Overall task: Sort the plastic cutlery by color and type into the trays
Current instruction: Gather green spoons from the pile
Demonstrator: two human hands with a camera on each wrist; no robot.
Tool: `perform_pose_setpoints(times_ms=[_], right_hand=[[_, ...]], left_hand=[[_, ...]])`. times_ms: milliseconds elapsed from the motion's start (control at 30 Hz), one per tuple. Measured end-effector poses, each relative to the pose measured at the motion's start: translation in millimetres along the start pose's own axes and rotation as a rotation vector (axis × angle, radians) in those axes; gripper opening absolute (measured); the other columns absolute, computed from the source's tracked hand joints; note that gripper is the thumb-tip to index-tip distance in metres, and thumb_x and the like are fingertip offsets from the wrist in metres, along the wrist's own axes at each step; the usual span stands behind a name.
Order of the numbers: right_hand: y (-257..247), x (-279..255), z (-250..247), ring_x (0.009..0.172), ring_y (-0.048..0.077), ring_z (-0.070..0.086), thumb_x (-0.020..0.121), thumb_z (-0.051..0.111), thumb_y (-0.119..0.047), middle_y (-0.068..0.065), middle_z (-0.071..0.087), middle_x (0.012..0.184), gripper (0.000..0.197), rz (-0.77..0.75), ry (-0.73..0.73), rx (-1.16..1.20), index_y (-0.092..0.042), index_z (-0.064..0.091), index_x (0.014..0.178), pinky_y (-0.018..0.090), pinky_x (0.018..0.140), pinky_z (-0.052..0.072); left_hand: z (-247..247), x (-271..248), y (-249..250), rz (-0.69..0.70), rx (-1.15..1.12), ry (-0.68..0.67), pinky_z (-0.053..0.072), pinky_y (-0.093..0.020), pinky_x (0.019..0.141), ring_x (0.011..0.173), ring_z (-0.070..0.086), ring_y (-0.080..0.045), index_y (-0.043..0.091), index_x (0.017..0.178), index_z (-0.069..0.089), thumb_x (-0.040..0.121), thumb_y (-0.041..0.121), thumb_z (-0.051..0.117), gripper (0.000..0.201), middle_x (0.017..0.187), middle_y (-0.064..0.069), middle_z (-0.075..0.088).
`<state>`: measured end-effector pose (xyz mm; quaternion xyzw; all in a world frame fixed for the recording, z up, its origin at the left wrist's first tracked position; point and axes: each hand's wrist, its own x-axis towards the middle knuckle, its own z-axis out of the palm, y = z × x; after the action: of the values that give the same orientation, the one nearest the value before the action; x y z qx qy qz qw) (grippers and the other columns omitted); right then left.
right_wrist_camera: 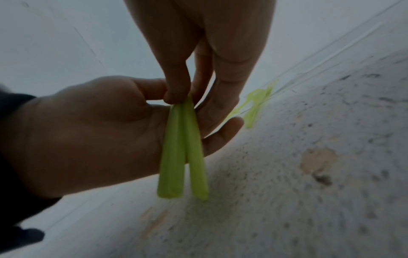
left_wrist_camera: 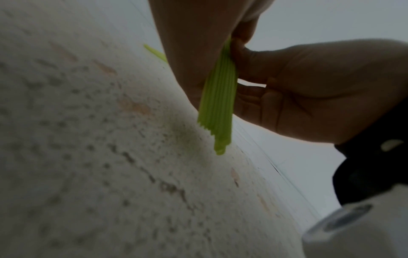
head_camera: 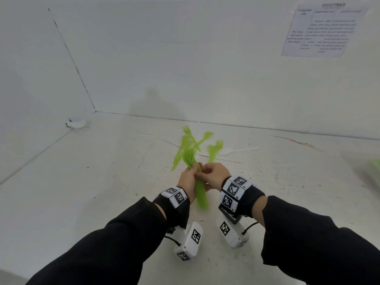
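left hand [head_camera: 188,179] grips ribbed green fork bundle [head_camera: 200,194] | right hand [head_camera: 216,175] fingers pinch handles | speckled white table [head_camera: 82,192]

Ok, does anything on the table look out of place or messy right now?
Yes. One white utensil lies alone on the table, right of the loose green forks, the only non-green piece. The bundle of green cutlery in both hands is splayed, not flush.

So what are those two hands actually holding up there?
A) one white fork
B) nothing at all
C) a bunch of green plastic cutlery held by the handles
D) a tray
C: the left hand and right hand both grip a bunch of green cutlery by the handles, the far ends fanning out above the white table.
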<state>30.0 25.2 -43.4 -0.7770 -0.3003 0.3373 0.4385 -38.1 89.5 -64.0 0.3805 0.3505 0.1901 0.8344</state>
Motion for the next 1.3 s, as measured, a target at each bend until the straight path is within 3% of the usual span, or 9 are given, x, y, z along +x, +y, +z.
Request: perform_pose_setpoints(times_ms=[167,300,500,600,667,833,967,1100,1300], right_hand=[[-6.6,7.3,-1.1,0.052,0.013,0.06,0.083,0.069,-0.023,-0.001,0.06,0.066,0.014,-0.008,0.02,-0.035,-0.015,0.058,0.08,0.025,0.048,0.055],[-8.0,12.9,-0.1,0.053,0.012,0.061,0.085,0.067,-0.016,0.001,0.063,0.067,0.016,-0.028,-0.127,0.014,-0.007,0.065,0.098,0.026,0.052,0.055],[-5.0,22.8,2.5,0.035,0.003,0.05,0.088,0.063,-0.02,-0.004,0.054,0.049,0.014,0.004,-0.089,-0.008,-0.007,0.068,0.09,0.017,0.041,0.041],[-4.5,27.0,4.0,0.05,0.011,0.053,0.092,0.055,-0.016,-0.005,0.055,0.053,0.02,-0.012,-0.18,-0.064,-0.013,0.062,0.074,0.021,0.052,0.045],[-5.4,29.5,3.4,0.067,0.018,0.057,0.093,0.053,-0.014,0.002,0.062,0.075,0.017,-0.008,-0.23,-0.04,-0.004,0.067,0.091,0.025,0.064,0.05],[-13.3,44.6,-15.8,0.065,0.016,0.061,0.09,0.056,-0.038,0.001,0.066,0.079,0.026,0.094,-0.017,-0.065,-0.012,0.063,0.092,0.026,0.062,0.053],[-16.1,73.5,-38.5,0.084,0.03,0.064,0.09,0.053,-0.038,0.011,0.062,0.088,0.03,0.154,0.189,-0.478,-0.009,0.054,0.086,0.038,0.079,0.053],[-18.7,92.3,-40.0,0.112,0.029,0.056,0.09,0.051,-0.049,0.015,0.059,0.119,0.055,0.233,0.141,-0.746,0.001,0.055,0.114,0.03,0.088,0.044],[-15.4,106.4,-41.8,0.118,0.028,0.053,0.086,0.063,-0.025,0.014,0.055,0.127,0.044,0.284,0.146,-0.707,-0.003,0.053,0.123,0.031,0.094,0.044]], left_hand=[[-1.7,3.1,3.7,0.006,-0.003,-0.012,0.048,-0.039,0.07,0.076,0.06,-0.025,0.014,0.095,0.054,0.099,0.023,0.042,0.016,0.086,-0.005,0.066],[-5.1,6.9,7.9,-0.027,-0.043,-0.004,0.045,-0.035,0.067,0.071,0.057,-0.024,0.014,0.098,0.054,0.1,0.024,0.039,0.018,0.086,-0.006,0.063],[-4.5,12.3,7.4,-0.048,-0.074,0.003,0.043,-0.034,0.065,0.071,0.057,-0.024,0.014,0.097,0.054,0.101,0.033,0.034,0.028,0.089,-0.006,0.061],[-9.8,18.7,6.2,-0.019,-0.006,0.043,0.044,-0.035,0.066,0.074,0.057,-0.024,0.014,0.094,0.053,0.101,0.034,0.034,0.029,0.092,-0.007,0.06],[-12.0,23.6,5.2,0.0,0.019,0.065,0.047,-0.035,0.068,0.078,0.059,-0.023,0.014,0.091,0.054,0.101,0.034,0.034,0.03,0.092,-0.007,0.061],[-9.6,33.4,17.6,0.053,0.006,0.115,0.049,-0.041,0.073,0.079,0.059,-0.024,0.012,0.09,0.052,0.102,0.033,0.032,0.031,0.094,-0.01,0.058],[-16.1,37.7,32.9,0.038,-0.046,0.16,0.046,-0.028,0.049,0.048,0.048,-0.018,0.014,0.086,0.049,0.102,0.032,0.031,0.03,0.072,-0.005,0.046],[-19.1,39.5,39.0,-0.048,-0.076,0.16,0.038,-0.019,0.043,0.034,0.041,-0.013,0.016,0.083,0.051,0.1,0.036,0.035,0.031,0.064,-0.002,0.044],[-22.6,42.3,42.3,-0.104,-0.065,0.185,0.036,-0.018,0.045,0.035,0.04,-0.014,0.016,0.08,0.049,0.096,0.028,0.04,0.022,0.062,-0.002,0.044]])
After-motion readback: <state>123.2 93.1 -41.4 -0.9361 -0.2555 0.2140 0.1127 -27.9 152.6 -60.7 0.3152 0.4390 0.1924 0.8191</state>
